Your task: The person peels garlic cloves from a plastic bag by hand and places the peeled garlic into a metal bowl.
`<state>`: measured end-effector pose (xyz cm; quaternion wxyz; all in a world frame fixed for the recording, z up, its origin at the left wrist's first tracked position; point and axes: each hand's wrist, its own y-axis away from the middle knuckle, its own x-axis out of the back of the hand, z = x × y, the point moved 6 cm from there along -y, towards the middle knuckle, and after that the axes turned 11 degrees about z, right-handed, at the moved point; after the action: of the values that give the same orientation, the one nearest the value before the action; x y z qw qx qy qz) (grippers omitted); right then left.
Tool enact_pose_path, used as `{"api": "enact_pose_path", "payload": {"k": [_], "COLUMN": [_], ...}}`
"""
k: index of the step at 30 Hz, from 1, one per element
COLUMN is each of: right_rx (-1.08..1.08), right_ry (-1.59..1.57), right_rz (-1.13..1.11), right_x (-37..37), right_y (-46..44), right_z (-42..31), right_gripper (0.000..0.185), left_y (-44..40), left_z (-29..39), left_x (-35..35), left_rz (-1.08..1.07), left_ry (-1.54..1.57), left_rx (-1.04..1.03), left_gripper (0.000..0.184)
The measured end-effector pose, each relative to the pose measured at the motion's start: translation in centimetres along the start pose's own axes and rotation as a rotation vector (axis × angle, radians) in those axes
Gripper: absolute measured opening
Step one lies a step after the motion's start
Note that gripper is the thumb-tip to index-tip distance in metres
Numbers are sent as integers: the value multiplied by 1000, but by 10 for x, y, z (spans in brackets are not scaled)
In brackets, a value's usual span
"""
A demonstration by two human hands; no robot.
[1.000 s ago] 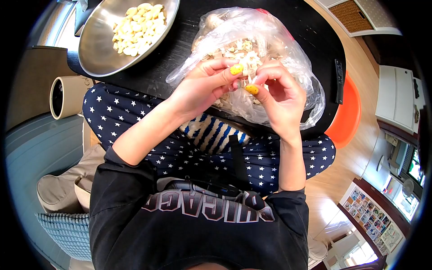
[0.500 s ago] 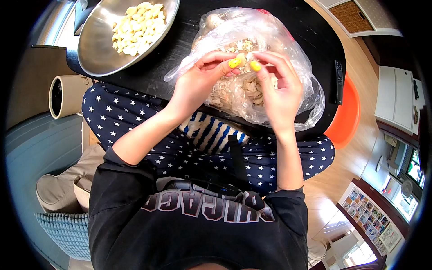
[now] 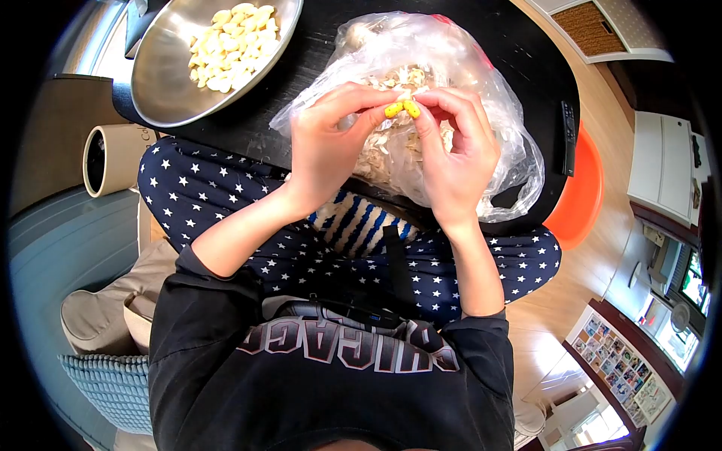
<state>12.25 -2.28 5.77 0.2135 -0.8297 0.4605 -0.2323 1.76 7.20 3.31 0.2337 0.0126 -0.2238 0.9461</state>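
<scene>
1. Left hand (image 3: pixel 331 139): raised over the near part of the clear plastic bag (image 3: pixel 451 45). Thumb and forefinger are pinched together on a small pale piece (image 3: pixel 406 96).
2. Right hand (image 3: pixel 460 146): same piece gripped from the other side. Yellow-painted thumbnails are brought together just below it.
3. Pale piece: held between both sets of fingertips, above the bag, mostly hidden by the fingers; exact shape can't be told.
4. Bag: set on the black table (image 3: pixel 316 45), crumpled. Dry pale skins (image 3: pixel 383 161) are seen in it, below the hands.
5. Metal bowl (image 3: pixel 173 90): placed on the table to the left of the bag, well apart from the hands. Peeled pale cloves (image 3: pixel 235 49) are heaped in it.
6. Remote control (image 3: pixel 568 139): laid at the table's right edge, near the bag. Orange chair (image 3: pixel 579 195) is partly covered by that edge.
7. Striped cloth (image 3: pixel 361 222): seen below the table's near edge, between the legs, partly covered.
</scene>
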Motion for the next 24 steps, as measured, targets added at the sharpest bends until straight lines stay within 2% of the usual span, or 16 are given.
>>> {"api": "enact_pose_path", "payload": {"k": [7, 10, 12, 16, 18, 19, 21, 22, 24], "right_rx": [61, 25, 56, 108, 128, 149, 209, 268, 290], "right_ry": [21, 46, 75, 91, 93, 94, 64, 34, 13], "right_rz": [-20, -75, -100, -125, -129, -135, -176, -215, -236], "right_x": [-3, -3, -3, -4, -4, -4, -5, -6, -6], "right_y": [0, -2, -3, -2, -1, 0, 1, 2, 2], "right_z": [-3, -4, -4, -6, -5, -6, -7, -10, -13], "right_gripper": [14, 13, 14, 16, 17, 19, 20, 21, 22], "left_y": [0, 1, 3, 5, 14, 13, 20, 19, 20], "left_z": [3, 2, -6, -8, -22, -25, -39, -38, -38], "left_x": [2, 2, 1, -2, -10, -8, -13, -13, -11], "left_rz": [21, 5, -6, -59, -67, -66, -163, -161, -52], "left_ry": [-26, -33, 31, 112, 447, 447, 711, 711, 781], "left_rx": [-42, -22, 113, 194, 602, 601, 860, 859, 1009], "left_gripper": [18, 18, 17, 17, 20, 20, 25, 25, 25]}}
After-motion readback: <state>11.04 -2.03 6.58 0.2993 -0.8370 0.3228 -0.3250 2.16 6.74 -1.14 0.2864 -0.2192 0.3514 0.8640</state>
